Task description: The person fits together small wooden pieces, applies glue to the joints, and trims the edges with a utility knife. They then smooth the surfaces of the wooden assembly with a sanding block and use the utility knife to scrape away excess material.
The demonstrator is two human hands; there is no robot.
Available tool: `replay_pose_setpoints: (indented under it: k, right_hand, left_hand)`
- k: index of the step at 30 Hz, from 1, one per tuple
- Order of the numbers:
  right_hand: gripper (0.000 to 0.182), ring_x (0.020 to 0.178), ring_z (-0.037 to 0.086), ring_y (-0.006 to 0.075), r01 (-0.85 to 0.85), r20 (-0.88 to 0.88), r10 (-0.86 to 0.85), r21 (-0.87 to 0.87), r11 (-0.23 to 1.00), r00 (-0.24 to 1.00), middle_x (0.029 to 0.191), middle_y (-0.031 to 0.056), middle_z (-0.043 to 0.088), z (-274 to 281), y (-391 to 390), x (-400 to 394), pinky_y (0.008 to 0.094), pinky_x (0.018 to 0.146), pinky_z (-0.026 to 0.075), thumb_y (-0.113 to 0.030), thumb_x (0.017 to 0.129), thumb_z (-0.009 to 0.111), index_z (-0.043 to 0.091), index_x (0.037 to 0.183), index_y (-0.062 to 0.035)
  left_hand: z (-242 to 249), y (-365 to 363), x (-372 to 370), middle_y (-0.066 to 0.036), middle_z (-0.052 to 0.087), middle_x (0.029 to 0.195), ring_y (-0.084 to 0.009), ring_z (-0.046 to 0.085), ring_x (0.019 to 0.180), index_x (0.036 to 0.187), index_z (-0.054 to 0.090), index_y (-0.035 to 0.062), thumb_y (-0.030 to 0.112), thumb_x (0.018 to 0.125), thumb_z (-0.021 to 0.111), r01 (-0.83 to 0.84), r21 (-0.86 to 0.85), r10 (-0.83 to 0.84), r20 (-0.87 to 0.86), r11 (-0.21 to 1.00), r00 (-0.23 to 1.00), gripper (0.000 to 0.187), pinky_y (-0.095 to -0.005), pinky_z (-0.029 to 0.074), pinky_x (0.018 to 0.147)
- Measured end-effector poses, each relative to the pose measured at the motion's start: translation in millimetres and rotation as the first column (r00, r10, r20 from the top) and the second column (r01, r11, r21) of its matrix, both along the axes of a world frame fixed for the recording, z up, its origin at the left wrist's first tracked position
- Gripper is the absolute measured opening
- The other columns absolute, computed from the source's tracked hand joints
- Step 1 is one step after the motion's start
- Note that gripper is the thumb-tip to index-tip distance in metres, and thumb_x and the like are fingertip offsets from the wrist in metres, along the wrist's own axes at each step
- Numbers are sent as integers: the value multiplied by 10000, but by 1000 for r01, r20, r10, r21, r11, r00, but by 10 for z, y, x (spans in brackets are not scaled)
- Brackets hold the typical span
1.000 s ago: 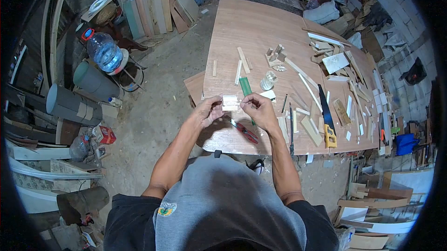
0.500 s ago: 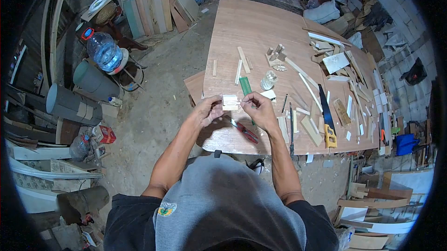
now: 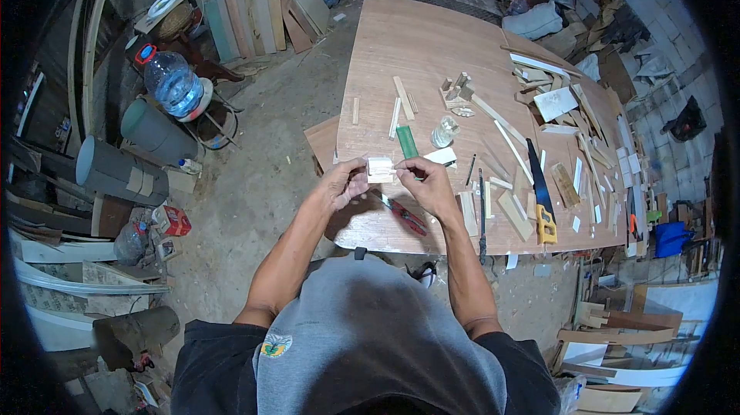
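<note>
My left hand (image 3: 345, 184) grips a small pale wooden block (image 3: 379, 171) by its left side, above the near edge of the plywood table. At the block's right side, my right hand (image 3: 423, 180) is closed in a pinch; whatever sits between those fingertips is too small to name. Below the hands lie red-handled pliers (image 3: 407, 218). A green strip (image 3: 405, 141) lies just beyond the right hand, near a glass jar (image 3: 445, 132) and a white piece (image 3: 441, 156).
On the plywood table (image 3: 432, 37), a handsaw (image 3: 542, 195) with a yellow handle lies among wood strips at the right. A scrap pile (image 3: 556, 104) covers the far right side. A water bottle (image 3: 173, 87) stands on a stool at the left.
My right hand has shifted slightly left and down, nearer the block. The block and my left hand stay almost in place.
</note>
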State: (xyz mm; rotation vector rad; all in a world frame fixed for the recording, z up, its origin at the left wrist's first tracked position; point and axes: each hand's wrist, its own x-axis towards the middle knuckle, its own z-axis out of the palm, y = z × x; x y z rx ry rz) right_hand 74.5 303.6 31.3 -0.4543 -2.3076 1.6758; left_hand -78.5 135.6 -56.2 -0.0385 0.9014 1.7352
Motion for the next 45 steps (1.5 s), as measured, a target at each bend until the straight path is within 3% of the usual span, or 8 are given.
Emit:
replay_pose_setpoints:
  k: [11, 14, 20, 22, 33, 36, 41, 45]
  right_hand:
    - [199, 795, 633, 128, 20, 6, -21, 56, 998, 1000, 912, 107, 730, -28, -62, 40, 274, 753, 509, -81, 852, 686, 729, 998, 47]
    - [204, 787, 618, 111, 32, 36, -32, -5, 999, 999, 877, 85, 720, -33, -92, 80, 260, 738, 503, -89, 861, 690, 723, 1006, 51]
    - [177, 705, 553, 41, 154, 131, -119, -307, 939, 984, 806, -10, 650, -45, -76, 251, 211, 614, 452, -122, 903, 689, 712, 999, 24]
    - [128, 526, 440, 25, 224, 123, -193, -327, 918, 973, 651, -54, 548, -59, -88, 303, 210, 478, 335, -84, 908, 685, 701, 980, 21]
    - [123, 548, 428, 13, 326, 195, -268, -392, 860, 943, 661, -74, 542, -129, -191, 560, 208, 496, 315, -99, 911, 685, 703, 973, 6]
    - [131, 595, 497, 21, 347, 210, -300, -245, 905, 930, 699, -37, 600, -339, -144, 601, 201, 526, 381, -102, 928, 646, 693, 968, 13]
    - [148, 621, 548, 76, 420, 209, -422, 54, 906, 882, 684, 32, 634, -1117, 26, 583, 270, 570, 453, -108, 888, 627, 707, 926, 10]
    - [135, 649, 480, 48, 407, 208, -404, 29, 913, 891, 720, -38, 576, -1235, -15, 555, 228, 590, 409, -93, 884, 651, 702, 940, 19]
  left_hand:
    - [-9, -38, 80, -240, 676, 1083, -260, 731, 891, 1190, 544, -127, 144, 984, 538, -50, -67, 50, 12, 997, 999, 341, -333, 659, 719]
    - [-51, -58, 90, -230, 689, 1041, -243, 735, 835, 1182, 548, -123, 153, 983, 543, -50, -74, 52, 22, 996, 998, 340, -321, 660, 688]
    - [-223, -106, 33, -211, 712, 976, -212, 735, 754, 1172, 558, -109, 167, 983, 543, -39, -123, 42, 22, 992, 999, 335, -292, 654, 628]
    - [-333, -95, -32, -214, 715, 978, -212, 738, 756, 1167, 561, -108, 166, 982, 541, -43, -149, 49, 36, 988, 998, 331, -291, 654, 625]
    - [-620, -19, -267, -235, 715, 920, -219, 731, 665, 1135, 563, -115, 141, 979, 511, 37, -120, -27, 82, 992, 996, 304, -256, 639, 540]
    - [-562, 25, -252, -226, 715, 901, -210, 724, 648, 1113, 567, -108, 154, 981, 518, 16, -147, -3, 92, 989, 996, 297, -251, 634, 532]
    - [-317, 55, -185, -187, 711, 867, -195, 704, 602, 1112, 578, -71, 177, 985, 530, 3, -203, 16, 88, 979, 996, 283, -259, 629, 531]
    - [-255, 8, -156, -137, 699, 864, -191, 697, 645, 1141, 590, -16, 222, 978, 551, 2, -241, 12, 55, 971, 998, 291, -298, 630, 584]
